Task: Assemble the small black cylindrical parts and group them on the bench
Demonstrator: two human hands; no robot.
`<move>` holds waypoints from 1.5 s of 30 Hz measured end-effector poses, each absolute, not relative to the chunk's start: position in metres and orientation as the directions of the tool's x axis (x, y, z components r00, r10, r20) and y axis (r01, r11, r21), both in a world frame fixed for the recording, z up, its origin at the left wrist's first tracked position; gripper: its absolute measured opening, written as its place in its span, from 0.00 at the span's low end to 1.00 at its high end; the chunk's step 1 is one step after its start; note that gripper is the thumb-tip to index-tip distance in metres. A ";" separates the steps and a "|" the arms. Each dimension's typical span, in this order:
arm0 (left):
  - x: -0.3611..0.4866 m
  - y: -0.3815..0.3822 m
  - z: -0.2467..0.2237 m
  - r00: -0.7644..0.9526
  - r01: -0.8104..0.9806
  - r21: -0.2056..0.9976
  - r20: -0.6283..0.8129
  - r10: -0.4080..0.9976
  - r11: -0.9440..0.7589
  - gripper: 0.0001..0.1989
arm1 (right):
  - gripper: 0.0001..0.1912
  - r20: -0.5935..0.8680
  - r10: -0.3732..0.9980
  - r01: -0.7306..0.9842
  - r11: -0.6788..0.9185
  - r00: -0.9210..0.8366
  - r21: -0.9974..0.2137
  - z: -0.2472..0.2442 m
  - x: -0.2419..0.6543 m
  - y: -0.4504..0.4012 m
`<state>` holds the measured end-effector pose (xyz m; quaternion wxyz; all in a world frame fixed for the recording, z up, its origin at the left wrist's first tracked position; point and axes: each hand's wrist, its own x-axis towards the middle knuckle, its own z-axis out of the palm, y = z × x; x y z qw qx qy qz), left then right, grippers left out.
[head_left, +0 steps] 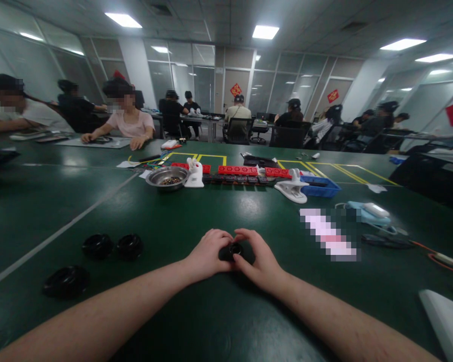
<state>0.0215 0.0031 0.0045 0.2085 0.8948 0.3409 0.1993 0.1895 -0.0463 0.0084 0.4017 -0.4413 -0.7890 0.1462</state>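
Observation:
Between my two hands, at the centre of the green table (166,306), is a small round black part (234,249) with a hole in its middle. The fingers of my left hand (209,253) curve around its left side. On the right side, my right hand (262,259) closes on it with thumb and fingers. Off to the left lie three black rings, one at the front (66,281) and two behind it, the left one (97,246) and the right one (130,246).
A metal bowl (166,178) of small pieces, white clamps (195,173), red blocks (237,170) and a blue tray (320,186) stand ahead. Rightward are a pixelated pink item (328,235), a light-blue item (368,213) and cables. People sit at tables beyond.

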 end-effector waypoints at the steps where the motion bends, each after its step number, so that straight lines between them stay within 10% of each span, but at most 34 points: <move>1: 0.021 0.003 0.004 0.686 0.528 0.511 0.216 0.695 -0.679 0.20 | 0.23 0.511 0.800 0.558 0.592 -0.316 -0.582 0.009 0.190 -0.047; 45: 0.021 0.003 0.004 0.685 0.520 0.510 0.231 0.691 -0.685 0.18 | 0.23 0.541 0.766 0.552 0.634 -0.348 -0.542 0.011 0.189 -0.048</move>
